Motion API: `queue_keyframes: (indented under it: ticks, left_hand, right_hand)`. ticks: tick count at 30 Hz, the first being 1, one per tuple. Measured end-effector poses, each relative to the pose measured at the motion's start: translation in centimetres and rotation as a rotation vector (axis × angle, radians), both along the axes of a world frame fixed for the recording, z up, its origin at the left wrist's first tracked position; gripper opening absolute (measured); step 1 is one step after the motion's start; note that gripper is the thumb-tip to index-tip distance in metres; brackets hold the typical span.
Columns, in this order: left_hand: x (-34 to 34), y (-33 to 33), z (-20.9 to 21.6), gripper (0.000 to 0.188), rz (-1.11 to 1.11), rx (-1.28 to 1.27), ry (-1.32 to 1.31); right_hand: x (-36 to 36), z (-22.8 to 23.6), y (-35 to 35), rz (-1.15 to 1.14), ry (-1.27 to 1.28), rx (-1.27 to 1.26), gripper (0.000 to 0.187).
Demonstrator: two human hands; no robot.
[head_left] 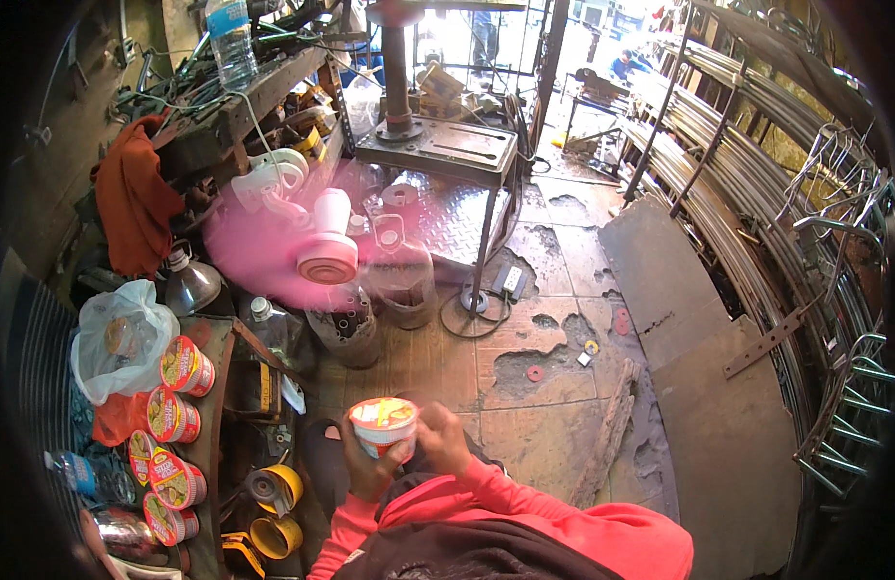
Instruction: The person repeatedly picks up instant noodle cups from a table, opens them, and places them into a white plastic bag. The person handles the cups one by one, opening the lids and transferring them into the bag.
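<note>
In front of my body, my left hand (pixel 370 472) is wrapped around an instant noodle cup (pixel 378 445) with a red and yellow paper lid, tilted slightly toward me. My right hand (pixel 441 437) is at the cup's right side, its fingers curled and pressed together near the lid's rim. What its fingertips pinch is partly hidden. On the bench (pixel 213 425) to my left stand several similar noodle cups (pixel 176 481). Behind them lies a whitish plastic bag (pixel 125 338) with something round inside.
A pink fan (pixel 327 259), its blades blurred, is ahead. Beyond it stands a metal machine table (pixel 438 147). Yellow tape measures (pixel 275 488) lie by the bench. Metal sheets (pixel 699 338) and pipe racks (pixel 737 174) line the right. The tiled floor (pixel 447 372) has broken patches and a socket (pixel 511 278).
</note>
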State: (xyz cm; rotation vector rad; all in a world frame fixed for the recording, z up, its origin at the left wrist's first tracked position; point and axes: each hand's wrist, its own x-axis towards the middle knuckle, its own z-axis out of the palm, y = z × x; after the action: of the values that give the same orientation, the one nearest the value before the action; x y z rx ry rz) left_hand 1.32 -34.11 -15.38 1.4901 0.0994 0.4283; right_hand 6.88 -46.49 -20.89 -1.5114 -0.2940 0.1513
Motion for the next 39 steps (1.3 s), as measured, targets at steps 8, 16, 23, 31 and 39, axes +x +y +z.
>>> queue_keyframes:
  ticks: [8, 16, 23, 31, 39]
  left_hand:
    - [1.8, -0.6, 1.4, 0.069, -0.013, -0.15, 0.006]
    - [1.1, -0.5, 1.0, 0.067, -0.102, -0.191, 0.0]
    - [0.9, 0.5, 1.1, 0.067, -0.142, -0.207, 0.037]
    - [1.2, -1.1, 1.1, 0.07, -0.096, -0.185, -0.016]
    - [0.8, -0.3, 1.2, 0.069, -0.139, -0.154, -0.008]
  right_hand:
    - [1.3, 4.0, -2.0, 0.114, 0.228, 0.334, 0.032]
    - [2.6, 5.1, -4.5, 0.283, 0.221, 0.182, 0.028]
    - [2.5, 5.7, -4.4, 0.351, 0.132, 0.088, 0.029]
    - [1.2, 5.1, -4.5, 0.211, 0.194, 0.202, 0.03]
    - [2.5, 6.8, -5.7, 0.327, 0.074, -0.019, 0.026]
